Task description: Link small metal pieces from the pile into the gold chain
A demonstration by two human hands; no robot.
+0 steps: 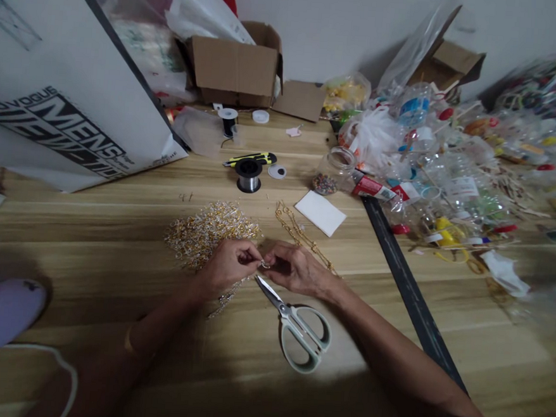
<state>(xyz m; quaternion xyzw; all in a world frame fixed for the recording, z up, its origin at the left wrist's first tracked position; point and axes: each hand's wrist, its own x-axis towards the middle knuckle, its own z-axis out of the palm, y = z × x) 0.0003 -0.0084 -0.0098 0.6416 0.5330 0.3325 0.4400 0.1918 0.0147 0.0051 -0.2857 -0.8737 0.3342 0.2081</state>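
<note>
My left hand [234,261] and my right hand [293,268] meet at the middle of the table, fingertips pinched on a small silvery ring-like piece [265,264] between them. Its exact kind is too small to make out. Beneath my left hand a short silvery beaded strand [226,301] trails over the wood. A heap of gold and clear beads [210,229] lies just beyond that hand. Past my right hand stretches a gold chain [300,232]. Scissors with pale handles [293,324] rest nearest me, blades slightly apart, tips close under my fingers.
Behind the heap sit a wire spool [248,177], a yellow-black utility knife [250,159] and a second spool [227,122]. A white pad [320,213] lies near a jar of beads [331,171]. Plastic bottles [460,183] crowd the right. A large white bag [72,86] stands left.
</note>
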